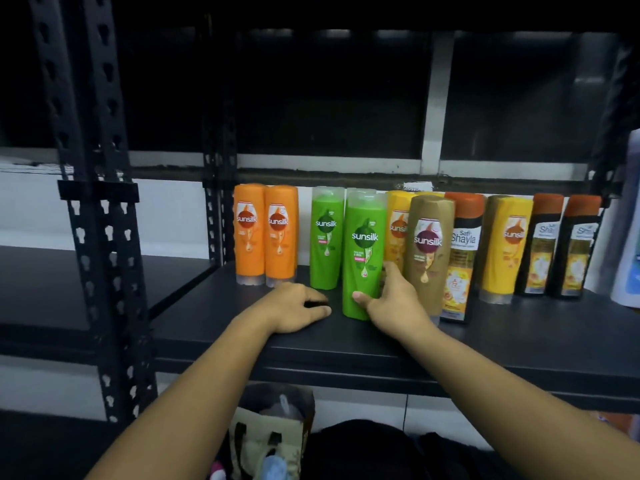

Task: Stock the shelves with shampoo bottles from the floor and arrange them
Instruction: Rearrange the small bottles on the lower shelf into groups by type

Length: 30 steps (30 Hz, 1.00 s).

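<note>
Right hand (391,299) fingers wrapped round front green bottle (363,258), upright on shelf (242,327). Left hand (294,308) loosely curled, empty, resting on shelf. Slide bottle back beside rear green bottle (325,237), label forward, avoid tipping gold bottle (429,251).

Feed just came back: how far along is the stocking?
Mostly done: orange bottles, yellow, gold and dark ones stand on the shelf. In hand: the right hand holds a green bottle; the left hand rests empty. Left: the bag below seems to hold more.

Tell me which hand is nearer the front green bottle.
Right. The right hand grips the front green bottle at its base; the left hand rests flat on the shelf just left of it.
</note>
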{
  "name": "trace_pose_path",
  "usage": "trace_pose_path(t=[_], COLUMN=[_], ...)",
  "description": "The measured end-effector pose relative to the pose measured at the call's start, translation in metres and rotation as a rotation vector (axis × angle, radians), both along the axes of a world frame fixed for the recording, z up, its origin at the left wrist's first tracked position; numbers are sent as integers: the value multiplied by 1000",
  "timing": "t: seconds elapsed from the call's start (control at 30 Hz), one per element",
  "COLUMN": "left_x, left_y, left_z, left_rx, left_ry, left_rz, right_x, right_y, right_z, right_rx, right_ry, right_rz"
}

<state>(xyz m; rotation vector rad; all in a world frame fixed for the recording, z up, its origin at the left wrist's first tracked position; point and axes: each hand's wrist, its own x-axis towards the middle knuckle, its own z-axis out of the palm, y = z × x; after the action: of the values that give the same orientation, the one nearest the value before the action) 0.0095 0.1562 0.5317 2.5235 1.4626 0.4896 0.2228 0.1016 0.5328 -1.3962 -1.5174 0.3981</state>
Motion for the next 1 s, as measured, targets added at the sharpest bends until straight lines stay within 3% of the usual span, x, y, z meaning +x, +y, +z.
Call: trace_pose_path(t=[0.4, 1.0], left_x=[-2, -2], left_y=[12, 15], left_z=[-9, -11], left_rx=[7, 11], left_ry=[-32, -39], left_rz=[-23, -16], right_x=[-14, -15], right_y=[60, 85], right_z=[3, -4], right_rx=[-33, -42], right_ry=[-158, -187], right_rz=[-285, -322])
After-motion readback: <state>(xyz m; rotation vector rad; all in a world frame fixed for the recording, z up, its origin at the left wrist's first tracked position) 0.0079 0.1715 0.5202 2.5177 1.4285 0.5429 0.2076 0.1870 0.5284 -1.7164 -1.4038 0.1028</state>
